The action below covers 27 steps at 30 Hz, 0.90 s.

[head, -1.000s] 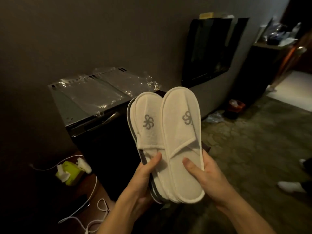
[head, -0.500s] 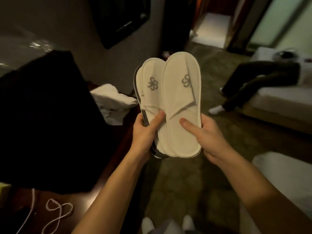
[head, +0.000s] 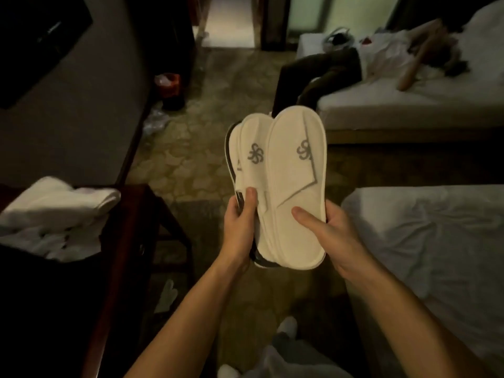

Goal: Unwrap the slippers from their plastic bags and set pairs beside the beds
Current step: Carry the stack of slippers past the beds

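Observation:
I hold a fanned stack of white slippers (head: 283, 170) with grey flower logos upright in front of me, out of their plastic. My left hand (head: 241, 225) grips the heel end of the left slippers, thumb on top. My right hand (head: 327, 230) grips the heel of the front slipper, thumb across it. How many slippers lie behind the front two is hidden. A near bed (head: 436, 241) with a white sheet stands at the right; a second bed (head: 395, 105) stands farther back on the right.
A person lies on the far bed (head: 341, 69). A dark wooden table (head: 141, 227) at the left carries folded white towels (head: 60, 211). A red bin (head: 169, 85) and loose plastic (head: 155, 121) sit on the patterned carpet (head: 196, 159) by the wall. My feet show below.
My view has swung right, from the wall and cabinet towards the aisle between the beds. Both hands keep the same grip on the slippers.

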Tool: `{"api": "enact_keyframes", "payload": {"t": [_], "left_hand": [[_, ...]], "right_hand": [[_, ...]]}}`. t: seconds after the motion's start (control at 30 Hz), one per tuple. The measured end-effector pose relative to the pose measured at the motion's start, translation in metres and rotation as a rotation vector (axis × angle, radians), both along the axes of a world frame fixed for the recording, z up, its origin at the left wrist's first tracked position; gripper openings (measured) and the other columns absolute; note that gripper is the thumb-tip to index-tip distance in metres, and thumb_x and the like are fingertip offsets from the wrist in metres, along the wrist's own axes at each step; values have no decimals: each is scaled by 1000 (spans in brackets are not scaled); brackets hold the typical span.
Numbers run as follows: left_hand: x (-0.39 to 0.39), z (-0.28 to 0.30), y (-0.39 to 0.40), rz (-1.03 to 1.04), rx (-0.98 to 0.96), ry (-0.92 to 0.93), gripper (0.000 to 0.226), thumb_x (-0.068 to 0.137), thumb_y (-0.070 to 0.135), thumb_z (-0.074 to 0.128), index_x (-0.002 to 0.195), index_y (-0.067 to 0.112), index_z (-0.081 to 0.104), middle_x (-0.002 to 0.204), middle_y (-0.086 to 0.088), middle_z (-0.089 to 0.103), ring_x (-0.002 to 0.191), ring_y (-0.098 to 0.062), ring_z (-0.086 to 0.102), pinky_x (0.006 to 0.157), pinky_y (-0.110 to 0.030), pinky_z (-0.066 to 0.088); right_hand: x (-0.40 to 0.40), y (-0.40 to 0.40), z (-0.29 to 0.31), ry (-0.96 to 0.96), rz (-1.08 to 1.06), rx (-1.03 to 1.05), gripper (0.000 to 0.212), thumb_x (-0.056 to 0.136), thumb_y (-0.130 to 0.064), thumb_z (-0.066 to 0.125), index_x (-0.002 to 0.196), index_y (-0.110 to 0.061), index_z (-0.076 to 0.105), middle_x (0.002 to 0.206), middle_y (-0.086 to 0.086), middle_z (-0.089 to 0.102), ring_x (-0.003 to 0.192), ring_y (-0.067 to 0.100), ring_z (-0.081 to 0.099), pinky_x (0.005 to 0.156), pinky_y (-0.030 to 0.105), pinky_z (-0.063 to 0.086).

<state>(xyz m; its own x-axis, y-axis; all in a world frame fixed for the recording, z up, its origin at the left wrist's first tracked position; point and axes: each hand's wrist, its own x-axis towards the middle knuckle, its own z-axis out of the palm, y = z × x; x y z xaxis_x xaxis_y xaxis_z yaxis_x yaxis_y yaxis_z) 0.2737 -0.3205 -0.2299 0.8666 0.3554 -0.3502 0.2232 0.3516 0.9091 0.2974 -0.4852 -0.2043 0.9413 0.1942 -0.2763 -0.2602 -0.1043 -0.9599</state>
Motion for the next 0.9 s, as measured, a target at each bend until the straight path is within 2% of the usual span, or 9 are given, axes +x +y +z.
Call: {"api": "enact_keyframes", "payload": {"t": [0.1,0.27,0.4,0.57,0.67,0.8,0.87,0.9], "left_hand": [[39,11,-26,-69,17,-2,35,96,44,61,125,24,63,115,5,77,103,-13,74,81,-28,62],[109,15,-59,-145,88,3,44,94,49,61,129,22,61,119,1,76,107,-17,74,89,-37,61],[155,2,-85,-251,78,29,46,95,52,58,129,20,60,121,-2,75,107,-19,74,93,-43,60],[222,-15,-104,-408,71,54,50,92,57,61,130,23,59,122,1,74,109,-19,72,97,-47,57],[272,-25,-108,-516,88,38,50,93,55,60,132,24,58,122,2,73,110,-17,72,96,-43,58],[341,-31,-105,-662,190,-7,50,97,54,54,136,22,57,131,5,68,120,-17,64,100,-40,54],[375,-33,-102,-738,221,-11,54,97,55,54,138,20,55,133,6,65,120,-16,62,96,-36,54],[392,-33,-101,-783,225,-17,52,97,53,54,135,18,57,127,5,67,115,-15,64,87,-30,56]], "right_hand": [[34,-23,6,-23,-25,24,17,89,-26,77,101,-36,71,94,-20,80,87,0,75,68,19,59],[86,-58,4,-38,-137,68,17,87,-26,78,102,-33,72,89,-17,79,81,-4,74,63,14,56],[114,-84,-5,-8,-261,83,27,87,-25,79,114,-23,73,98,-10,79,85,-1,75,67,17,59],[155,-101,-18,-3,-425,62,30,87,-28,79,116,-24,73,102,-9,79,94,7,74,69,20,59],[187,-100,-30,13,-540,60,22,87,-28,79,108,-27,75,98,-9,80,94,10,75,68,21,60],[233,-87,-44,15,-706,17,12,83,-34,82,93,-34,75,96,-11,80,92,8,75,77,32,64],[254,-78,-46,38,-796,28,13,82,-36,82,90,-37,72,89,-18,77,84,-2,73,69,20,61],[264,-72,-47,41,-842,41,13,82,-36,83,90,-37,72,85,-21,77,80,-5,72,64,15,58]]}}
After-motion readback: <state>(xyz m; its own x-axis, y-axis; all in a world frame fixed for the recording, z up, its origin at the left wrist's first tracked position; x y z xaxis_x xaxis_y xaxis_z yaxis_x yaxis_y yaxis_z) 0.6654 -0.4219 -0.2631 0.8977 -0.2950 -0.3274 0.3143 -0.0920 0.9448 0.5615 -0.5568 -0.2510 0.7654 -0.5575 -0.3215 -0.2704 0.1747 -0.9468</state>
